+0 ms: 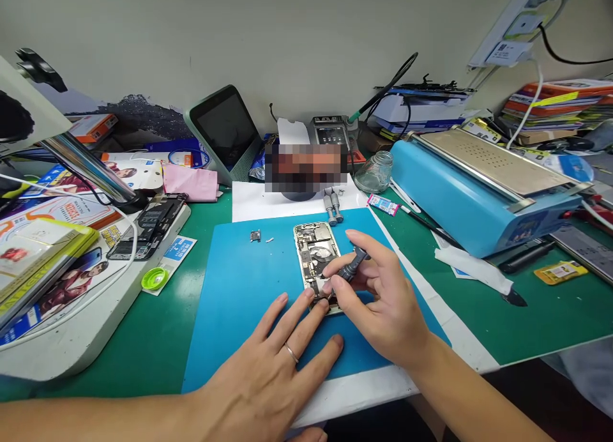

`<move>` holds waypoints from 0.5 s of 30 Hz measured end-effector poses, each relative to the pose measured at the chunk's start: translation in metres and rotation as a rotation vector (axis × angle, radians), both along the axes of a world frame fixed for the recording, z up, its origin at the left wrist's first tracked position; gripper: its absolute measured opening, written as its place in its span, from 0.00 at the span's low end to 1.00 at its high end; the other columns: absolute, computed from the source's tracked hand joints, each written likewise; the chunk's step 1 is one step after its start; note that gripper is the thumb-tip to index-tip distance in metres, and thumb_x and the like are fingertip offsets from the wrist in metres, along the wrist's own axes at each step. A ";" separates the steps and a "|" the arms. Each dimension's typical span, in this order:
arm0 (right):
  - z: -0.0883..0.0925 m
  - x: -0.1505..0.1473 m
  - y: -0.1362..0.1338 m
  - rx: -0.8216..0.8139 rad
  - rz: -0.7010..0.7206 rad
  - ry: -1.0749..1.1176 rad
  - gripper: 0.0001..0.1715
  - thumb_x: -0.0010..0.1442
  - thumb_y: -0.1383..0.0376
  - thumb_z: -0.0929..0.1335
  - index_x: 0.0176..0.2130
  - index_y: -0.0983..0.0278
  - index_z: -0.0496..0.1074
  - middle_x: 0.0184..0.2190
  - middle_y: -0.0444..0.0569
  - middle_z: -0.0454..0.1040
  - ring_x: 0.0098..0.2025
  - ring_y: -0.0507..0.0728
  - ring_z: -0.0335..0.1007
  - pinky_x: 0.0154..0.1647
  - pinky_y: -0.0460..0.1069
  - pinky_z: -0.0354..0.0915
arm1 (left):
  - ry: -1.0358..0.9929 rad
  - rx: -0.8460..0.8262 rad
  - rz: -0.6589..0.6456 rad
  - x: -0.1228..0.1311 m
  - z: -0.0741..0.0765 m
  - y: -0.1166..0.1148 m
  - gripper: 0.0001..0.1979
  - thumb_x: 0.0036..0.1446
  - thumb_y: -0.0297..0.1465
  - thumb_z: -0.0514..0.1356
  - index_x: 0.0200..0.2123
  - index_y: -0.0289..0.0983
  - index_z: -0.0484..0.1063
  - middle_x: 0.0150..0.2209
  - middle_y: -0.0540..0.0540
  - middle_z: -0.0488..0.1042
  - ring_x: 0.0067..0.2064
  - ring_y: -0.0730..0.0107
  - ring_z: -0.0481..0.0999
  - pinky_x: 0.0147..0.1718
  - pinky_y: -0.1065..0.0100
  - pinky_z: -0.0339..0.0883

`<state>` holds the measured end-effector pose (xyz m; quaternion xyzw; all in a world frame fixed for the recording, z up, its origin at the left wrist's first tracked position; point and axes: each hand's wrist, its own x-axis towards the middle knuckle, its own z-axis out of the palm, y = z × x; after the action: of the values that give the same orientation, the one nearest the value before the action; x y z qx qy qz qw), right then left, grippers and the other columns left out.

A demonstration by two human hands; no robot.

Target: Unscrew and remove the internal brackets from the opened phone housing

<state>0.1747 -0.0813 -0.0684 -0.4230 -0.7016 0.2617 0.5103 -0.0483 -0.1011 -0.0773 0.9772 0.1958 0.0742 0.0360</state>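
Note:
An opened smartphone (310,253) with its inner parts bare lies on the blue mat (239,282). My left hand (282,349) is spread flat with a ring on one finger; its fingertips touch the phone's lower edge. In my right hand (383,295) a small dark screwdriver (354,266) is pinched, tilted, with its tip over the lower part of the phone. My fingers partly hide that end of the phone. A small camera-like part (255,236) and a tiny pale piece (269,240) lie on the mat left of the phone.
Two more screwdrivers (332,205) stand behind the phone. A glass jar (376,172) and a blue machine with a metal plate (445,193) are at right. Another opened phone (151,228) rests on the white base at left, beside a green cap (154,278).

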 end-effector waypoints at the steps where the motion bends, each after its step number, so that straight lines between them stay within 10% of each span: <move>1: 0.000 0.000 0.000 0.001 0.002 -0.003 0.38 0.70 0.75 0.67 0.70 0.48 0.57 0.42 0.44 0.77 0.35 0.50 0.79 0.38 0.47 0.82 | -0.003 0.003 0.002 0.001 0.000 0.000 0.42 0.67 0.54 0.59 0.73 0.35 0.58 0.73 0.22 0.58 0.76 0.32 0.52 0.66 0.36 0.61; 15: 0.003 0.000 0.000 -0.024 -0.006 0.015 0.38 0.69 0.76 0.66 0.69 0.47 0.58 0.42 0.43 0.77 0.36 0.49 0.80 0.39 0.45 0.81 | 0.017 -0.020 -0.002 0.003 0.003 -0.001 0.46 0.57 0.48 0.70 0.71 0.34 0.60 0.72 0.20 0.59 0.75 0.28 0.56 0.64 0.33 0.64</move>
<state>0.1743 -0.0811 -0.0658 -0.4293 -0.6931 0.2718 0.5113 -0.0451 -0.1018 -0.0739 0.9776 0.1959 0.0638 0.0441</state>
